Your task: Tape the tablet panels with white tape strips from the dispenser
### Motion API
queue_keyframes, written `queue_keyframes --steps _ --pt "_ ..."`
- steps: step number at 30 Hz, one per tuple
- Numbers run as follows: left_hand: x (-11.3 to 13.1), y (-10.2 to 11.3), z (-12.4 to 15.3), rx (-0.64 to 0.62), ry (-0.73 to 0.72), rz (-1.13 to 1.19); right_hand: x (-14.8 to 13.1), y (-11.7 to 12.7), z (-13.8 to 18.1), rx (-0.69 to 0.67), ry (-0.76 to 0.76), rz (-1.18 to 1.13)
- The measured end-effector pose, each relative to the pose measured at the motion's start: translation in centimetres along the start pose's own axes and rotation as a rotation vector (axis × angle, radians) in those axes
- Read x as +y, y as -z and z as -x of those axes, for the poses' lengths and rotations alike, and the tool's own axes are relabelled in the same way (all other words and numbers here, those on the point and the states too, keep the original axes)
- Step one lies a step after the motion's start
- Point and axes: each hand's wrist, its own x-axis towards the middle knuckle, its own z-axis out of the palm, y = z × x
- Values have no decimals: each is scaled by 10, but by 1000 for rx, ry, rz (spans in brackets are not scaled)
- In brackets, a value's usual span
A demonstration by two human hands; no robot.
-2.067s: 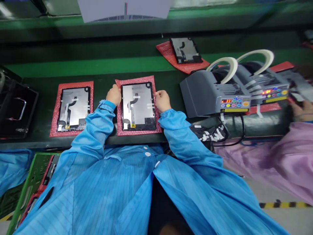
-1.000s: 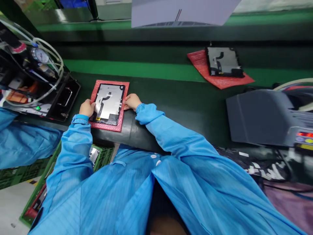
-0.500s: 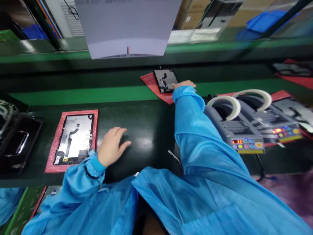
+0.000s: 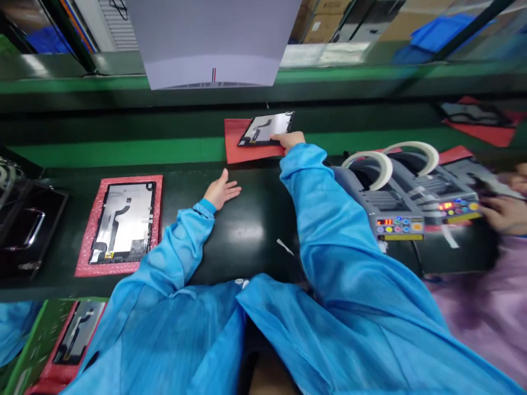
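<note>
My right hand (image 4: 290,140) reaches far over the dark bench and grips the near right corner of a tablet panel (image 4: 264,129), which lies on a red bubble-wrap sheet (image 4: 239,148) on the green belt. My left hand (image 4: 221,190) hovers open above the bench, fingers spread, just short of that red sheet. A second tablet panel (image 4: 123,219) lies face down on its own red sheet (image 4: 88,255) at the bench's left.
Two grey tape dispensers (image 4: 395,203) with white tape loops stand to the right. A co-worker's hands (image 4: 500,211) in a pink sleeve work beside them. A black fixture (image 4: 24,230) sits far left. A green crate (image 4: 61,340) holding more panels stands below left.
The far panel and its red sheet have turned and slid towards me under my right hand. My left hand has moved forward and right across the bench.
</note>
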Motion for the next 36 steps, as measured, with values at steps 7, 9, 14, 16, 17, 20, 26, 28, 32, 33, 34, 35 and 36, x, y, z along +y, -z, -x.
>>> queue_keyframes --steps 7,9,14,16,17,20,26,28,32,33,34,35,36 --pt "-20 31 39 -49 -119 -37 44 46 157 -143 -210 -145" --pt "-36 46 56 -26 -106 -109 62 61 189 -119 -198 -45" --pt "-66 73 69 131 -261 -500 77 79 222 3 64 311" --pt "-68 78 67 184 -350 -723 70 83 224 -1 99 295" --pt "-68 80 68 196 -374 -807 66 86 224 -4 101 258" --pt "-66 83 78 176 -389 -936 54 94 231 -11 124 104" --pt "-65 84 107 254 -351 -1019 64 92 266 -133 -23 -139" --pt "-64 86 112 257 -335 -1024 72 85 276 -171 -127 -118" --pt "-65 88 117 173 -308 -1011 80 79 282 -185 -233 95" --pt "-65 88 117 159 -313 -1018 79 79 282 -188 -208 198" --pt "-66 87 118 151 -323 -1030 77 80 282 -199 -159 324" --pt "-66 86 119 147 -331 -1045 74 82 282 -216 -91 465" --pt "-67 85 120 143 -336 -1061 70 84 283 -235 -14 610"
